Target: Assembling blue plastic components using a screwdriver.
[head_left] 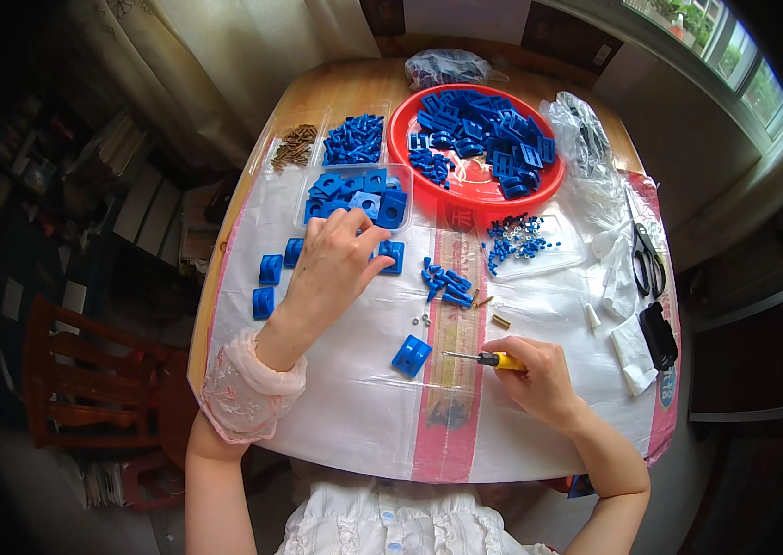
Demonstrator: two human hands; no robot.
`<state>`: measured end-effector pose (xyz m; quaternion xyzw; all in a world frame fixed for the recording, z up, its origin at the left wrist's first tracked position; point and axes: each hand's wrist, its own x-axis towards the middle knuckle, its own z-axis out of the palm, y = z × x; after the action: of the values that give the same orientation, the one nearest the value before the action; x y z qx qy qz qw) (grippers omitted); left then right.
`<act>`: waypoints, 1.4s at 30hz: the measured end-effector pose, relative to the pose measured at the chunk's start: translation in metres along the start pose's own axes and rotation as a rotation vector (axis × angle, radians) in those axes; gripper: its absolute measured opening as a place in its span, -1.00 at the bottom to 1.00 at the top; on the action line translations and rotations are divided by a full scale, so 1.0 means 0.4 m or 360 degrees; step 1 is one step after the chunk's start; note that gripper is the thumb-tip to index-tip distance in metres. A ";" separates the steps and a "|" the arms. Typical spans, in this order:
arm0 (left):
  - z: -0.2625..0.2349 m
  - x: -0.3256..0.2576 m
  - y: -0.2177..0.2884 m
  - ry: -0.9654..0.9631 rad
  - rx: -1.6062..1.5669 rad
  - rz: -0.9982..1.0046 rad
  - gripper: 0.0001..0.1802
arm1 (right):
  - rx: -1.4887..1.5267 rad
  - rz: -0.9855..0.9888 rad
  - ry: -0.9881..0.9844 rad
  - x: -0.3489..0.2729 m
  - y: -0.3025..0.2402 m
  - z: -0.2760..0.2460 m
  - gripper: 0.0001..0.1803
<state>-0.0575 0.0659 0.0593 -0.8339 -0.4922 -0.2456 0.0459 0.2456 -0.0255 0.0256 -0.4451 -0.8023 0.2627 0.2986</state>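
My left hand (pixel 340 252) reaches over the table, its thumb and index finger closed at the left edge of a blue plastic clamp block (pixel 392 257). Its other fingers hang near a clear box of blue square plates with round holes (pixel 389 211). My right hand (pixel 539 377) grips a screwdriver (pixel 500 361) with a yellow and black handle, its shaft pointing left. Just beyond the tip, another blue block (pixel 411 355) lies tilted on the covering. Several similar blue blocks (pixel 269 269) stand left of my left wrist, partly hidden by it.
A red basin (pixel 398 159) full of blue parts stands at the back. Brass screws (pixel 295 146) and small blue parts (pixel 354 139) fill trays. Blue pieces (pixel 451 285), metal nuts (pixel 421 321) and brass pins (pixel 500 322) lie centrally. Scissors (pixel 647 262) and tissue (pixel 632 356) are at right.
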 end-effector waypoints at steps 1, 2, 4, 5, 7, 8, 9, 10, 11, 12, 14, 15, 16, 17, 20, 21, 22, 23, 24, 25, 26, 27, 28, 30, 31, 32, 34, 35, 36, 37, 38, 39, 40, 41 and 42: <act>0.007 0.003 0.006 -0.0027 0.0016 0.0006 -0.76 | 0.0000 -0.0003 0.0003 -0.001 -0.001 0.000 -0.66; 0.017 0.006 0.008 -0.0054 0.0032 0.0011 -0.76 | -0.0001 -0.0005 0.0006 -0.002 -0.003 0.000 -0.66; 0.031 0.015 0.003 -0.0084 0.0029 0.0024 -0.77 | 0.0002 -0.0011 0.0015 -0.002 0.000 0.000 -0.66; 0.034 0.017 -0.004 -0.0086 0.0008 0.0027 -0.79 | 0.0002 -0.0015 0.0017 -0.001 0.002 0.000 -0.66; 0.033 0.018 -0.018 -0.0079 -0.0132 -0.0019 -0.83 | -0.0003 -0.0024 0.0021 -0.001 0.001 0.001 -0.66; 0.031 0.017 -0.026 -0.0071 -0.0254 -0.0069 -0.85 | -0.0009 -0.0027 0.0023 -0.001 0.000 0.000 -0.66; 0.027 0.017 -0.030 -0.0064 -0.0375 -0.0118 -0.87 | -0.0015 -0.0030 0.0025 -0.001 0.000 0.000 -0.67; 0.021 0.016 -0.031 -0.0067 -0.0502 -0.0186 -0.88 | -0.0015 -0.0029 0.0027 -0.001 -0.001 0.000 -0.67; 0.011 0.015 -0.031 -0.0070 -0.0627 -0.0256 -0.89 | -0.0015 -0.0030 0.0028 -0.001 -0.001 0.000 -0.67; 0.003 0.016 -0.030 -0.0071 -0.0757 -0.0325 -0.89 | -0.0019 -0.0028 0.0028 -0.001 -0.001 -0.001 -0.67; -0.008 0.017 -0.029 -0.0147 -0.0871 -0.0454 -0.88 | -0.0011 -0.0017 0.0026 -0.003 0.001 0.000 -0.67; -0.013 0.016 -0.031 -0.0182 -0.0925 -0.0522 -0.87 | -0.0006 -0.0017 0.0023 -0.002 0.001 0.001 -0.67; -0.015 0.014 -0.033 -0.0184 -0.0917 -0.0526 -0.87 | -0.0007 -0.0014 0.0019 -0.002 0.002 0.001 -0.67; -0.015 0.012 -0.036 -0.0186 -0.0909 -0.0529 -0.87 | -0.0009 -0.0011 0.0014 -0.002 0.002 0.002 -0.67; -0.015 0.010 -0.038 -0.0179 -0.0882 -0.0533 -0.87 | -0.0035 0.0022 -0.0002 -0.002 0.002 0.001 -0.69; -0.016 0.010 -0.038 -0.0173 -0.0870 -0.0535 -0.88 | -0.0047 0.0034 -0.0009 -0.002 0.001 0.001 -0.69; -0.012 0.010 -0.039 -0.0116 -0.0742 -0.0421 -0.89 | -0.0050 0.0036 -0.0012 -0.001 0.000 0.000 -0.69; -0.003 0.009 -0.042 -0.0060 -0.0613 -0.0307 -0.90 | -0.0053 0.0038 -0.0015 -0.001 -0.002 -0.001 -0.69; 0.005 0.010 -0.041 -0.0005 -0.0484 -0.0195 -0.91 | -0.0056 0.0040 -0.0019 -0.001 -0.003 -0.002 -0.69; 0.012 0.010 -0.036 -0.0005 -0.0428 -0.0158 -0.92 | -0.0053 0.0036 -0.0017 -0.001 -0.002 -0.001 -0.69; 0.019 0.011 -0.026 -0.0004 -0.0372 -0.0122 -0.92 | -0.0049 0.0031 -0.0015 -0.001 -0.001 0.001 -0.69; 0.026 0.013 -0.018 -0.0004 -0.0320 -0.0084 -0.93 | -0.0049 0.0030 -0.0012 -0.002 0.000 0.000 -0.69; 0.033 0.014 -0.013 -0.0016 -0.0234 -0.0046 -0.93 | -0.0056 0.0030 -0.0018 -0.001 0.000 -0.001 -0.69; 0.045 0.016 -0.008 -0.0041 -0.0060 0.0030 -0.92 | -0.0069 0.0029 -0.0028 0.000 -0.001 -0.002 -0.69; 0.049 0.017 -0.007 -0.0056 -0.0021 0.0045 -0.93 | -0.0071 0.0029 -0.0028 -0.001 -0.001 -0.003 -0.69; 0.053 0.019 -0.006 -0.0071 0.0018 0.0060 -0.93 | -0.0074 0.0030 -0.0029 -0.001 0.000 -0.003 -0.69; 0.055 0.020 -0.005 -0.0098 0.0089 0.0083 -0.94 | -0.0073 0.0033 -0.0032 -0.002 0.000 -0.003 -0.69; 0.054 0.023 -0.005 -0.0109 0.0121 0.0090 -0.94 | -0.0071 0.0034 -0.0034 -0.001 -0.002 -0.004 -0.69; 0.052 0.024 -0.005 -0.0119 0.0154 0.0096 -0.95 | -0.0069 0.0033 -0.0036 -0.001 -0.003 -0.004 -0.69; 0.049 0.026 -0.007 -0.0152 0.0175 0.0093 -0.95 | -0.0071 0.0033 -0.0039 -0.001 -0.003 -0.005 -0.69; 0.045 0.027 -0.009 -0.0184 0.0197 0.0090 -0.95 | -0.0073 0.0032 -0.0043 -0.001 -0.003 -0.005 -0.69; 0.041 0.030 -0.009 -0.0217 0.0217 0.0088 -0.96 | -0.0076 0.0034 -0.0046 -0.001 -0.003 -0.005 -0.68; 0.036 0.032 -0.006 -0.0244 0.0239 0.0076 -0.93 | -0.0076 0.0032 -0.0048 -0.002 -0.001 -0.005 -0.68; 0.029 0.034 -0.001 -0.0271 0.0263 0.0063 -0.89 | -0.0076 0.0030 -0.0050 -0.002 0.001 -0.004 -0.68; 0.021 0.036 0.004 -0.0298 0.0286 0.0049 -0.84 | -0.0076 0.0027 -0.0054 -0.002 0.002 -0.003 -0.68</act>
<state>-0.0473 0.0793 0.0588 -0.8531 -0.5015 -0.1209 0.0779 0.2475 -0.0257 0.0256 -0.4544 -0.8095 0.2535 0.2721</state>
